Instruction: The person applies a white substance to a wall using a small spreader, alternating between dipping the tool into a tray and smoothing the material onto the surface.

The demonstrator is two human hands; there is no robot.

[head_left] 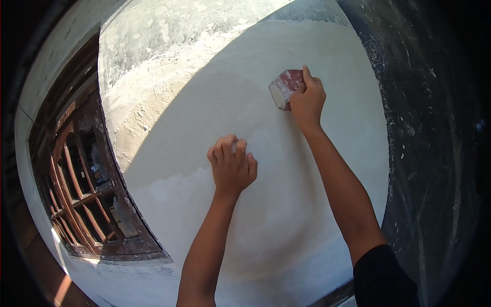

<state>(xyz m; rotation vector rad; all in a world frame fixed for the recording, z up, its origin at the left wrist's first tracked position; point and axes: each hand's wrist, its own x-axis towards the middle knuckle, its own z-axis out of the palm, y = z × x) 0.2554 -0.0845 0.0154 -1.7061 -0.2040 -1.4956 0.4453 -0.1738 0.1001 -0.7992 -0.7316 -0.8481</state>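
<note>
My right hand (308, 105) grips a dark red, angular piece (290, 82) smeared with white, with a pale face on its left side. It is held at the upper right part of the pale plastered wall (204, 112); its exact kind is not clear. Below and to the left, my left hand (231, 166) is at the wall with its fingers bent. A small whitish bit shows between those fingers, but what it is I cannot make out.
At the left is a dark brown wooden window (87, 189) with small panes. Rough, sunlit plaster (148, 89) covers the upper left of the wall. A dark, white-spotted surface (422, 143) borders the wall on the right.
</note>
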